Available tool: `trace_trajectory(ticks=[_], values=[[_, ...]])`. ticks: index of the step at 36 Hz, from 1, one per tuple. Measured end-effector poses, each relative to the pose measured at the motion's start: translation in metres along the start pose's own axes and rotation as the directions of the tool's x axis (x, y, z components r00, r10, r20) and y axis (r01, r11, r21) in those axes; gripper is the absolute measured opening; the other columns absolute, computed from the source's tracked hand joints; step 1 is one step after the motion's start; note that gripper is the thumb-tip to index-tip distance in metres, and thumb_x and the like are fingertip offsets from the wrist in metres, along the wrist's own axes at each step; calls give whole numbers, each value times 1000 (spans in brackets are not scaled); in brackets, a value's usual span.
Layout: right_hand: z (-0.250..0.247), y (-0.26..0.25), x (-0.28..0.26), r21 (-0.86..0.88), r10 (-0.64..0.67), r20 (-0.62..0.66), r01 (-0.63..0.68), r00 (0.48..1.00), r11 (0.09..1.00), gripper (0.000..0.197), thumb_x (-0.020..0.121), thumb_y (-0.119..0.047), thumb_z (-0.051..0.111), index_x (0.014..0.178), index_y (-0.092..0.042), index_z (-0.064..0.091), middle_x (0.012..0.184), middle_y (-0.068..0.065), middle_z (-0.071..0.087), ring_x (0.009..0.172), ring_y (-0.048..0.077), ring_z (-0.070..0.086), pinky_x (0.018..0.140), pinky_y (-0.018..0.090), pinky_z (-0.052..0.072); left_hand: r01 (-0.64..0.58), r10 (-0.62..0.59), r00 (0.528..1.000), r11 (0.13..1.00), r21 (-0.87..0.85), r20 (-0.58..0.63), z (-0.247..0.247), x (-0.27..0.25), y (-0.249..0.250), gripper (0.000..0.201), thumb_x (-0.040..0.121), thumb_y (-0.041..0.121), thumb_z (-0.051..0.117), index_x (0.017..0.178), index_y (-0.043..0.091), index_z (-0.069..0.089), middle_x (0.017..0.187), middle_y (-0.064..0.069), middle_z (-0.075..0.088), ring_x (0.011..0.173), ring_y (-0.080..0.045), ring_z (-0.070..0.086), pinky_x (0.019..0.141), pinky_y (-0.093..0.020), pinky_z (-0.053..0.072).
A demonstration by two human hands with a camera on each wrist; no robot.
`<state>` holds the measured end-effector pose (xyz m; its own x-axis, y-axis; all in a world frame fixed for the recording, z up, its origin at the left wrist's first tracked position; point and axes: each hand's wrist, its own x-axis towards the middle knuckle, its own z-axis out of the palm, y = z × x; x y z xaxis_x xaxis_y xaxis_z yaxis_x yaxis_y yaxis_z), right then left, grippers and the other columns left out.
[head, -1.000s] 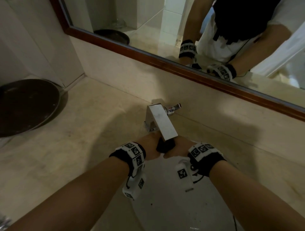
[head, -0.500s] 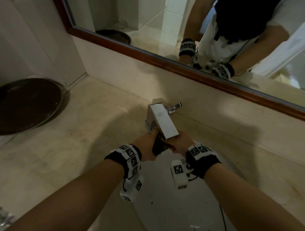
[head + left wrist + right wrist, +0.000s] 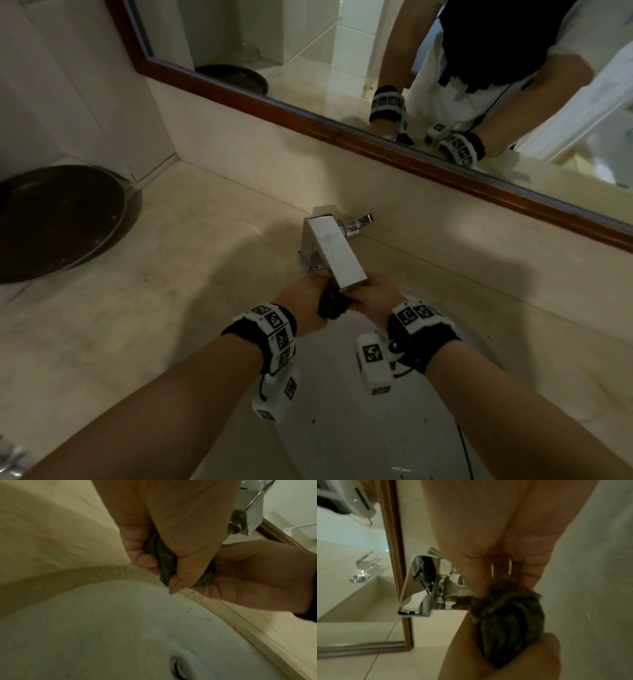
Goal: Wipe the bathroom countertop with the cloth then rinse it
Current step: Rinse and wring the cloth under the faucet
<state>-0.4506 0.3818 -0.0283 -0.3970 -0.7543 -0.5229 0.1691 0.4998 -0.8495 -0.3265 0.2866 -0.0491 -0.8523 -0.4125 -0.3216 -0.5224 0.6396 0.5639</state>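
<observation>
Together, both hands' fingers clutch the cloth over the sink in the beige countertop.

A bathroom: framed mirror, chrome tap, white basin.

Dark round tray sits at 9 o'clock by the wall. Wood-framed mirror runs 11 to 3 o'clock. Soap dispenser seen in right wrist view, approx 10 o'clock.
</observation>
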Motion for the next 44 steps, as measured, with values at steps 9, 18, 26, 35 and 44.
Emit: trace_trajectory(ticks=[9,18,26,35,44], values=[[1,-4,-1,-267,52,-61,-67,997,961,18,80,-21,69,96,-17,61,89,8,64,88,29,59,75,40,49,-1,1,1000,999,-42,17,15,3,6,53,78,16,69,127,17,48,121,-6,56,109,-26,56,90,-31,48],[-13,-1,-7,130,379,212,-410,901,903,22,91,-21,59,110,-11,57,104,13,62,99,33,60,82,51,51,-171,172,985,984,39,-15,8,5,18,36,87,26,61,122,15,56,123,-7,58,116,-25,52,102,-32,41],[-14,-7,0,-189,407,354,-362,842,913,12,85,-2,62,96,-8,61,94,11,65,76,17,68,72,30,59,-314,310,950,940,137,49,7,9,23,39,83,21,65,118,10,53,116,-12,59,109,-31,56,92,-36,47],[-8,-22,17,-720,406,159,-175,900,671,45,50,-40,83,88,-17,74,88,2,72,89,22,65,88,38,53,-228,224,974,938,263,46,9,16,16,40,96,29,49,132,13,52,133,-11,55,124,-29,48,108,-36,36],[22,-23,19,-961,436,68,-59,897,271,45,91,-30,57,130,-7,51,115,10,57,102,26,56,81,30,39,-87,3,973,929,358,229,7,20,22,34,95,27,51,122,10,61,121,-13,62,113,-31,56,99,-37,45]])
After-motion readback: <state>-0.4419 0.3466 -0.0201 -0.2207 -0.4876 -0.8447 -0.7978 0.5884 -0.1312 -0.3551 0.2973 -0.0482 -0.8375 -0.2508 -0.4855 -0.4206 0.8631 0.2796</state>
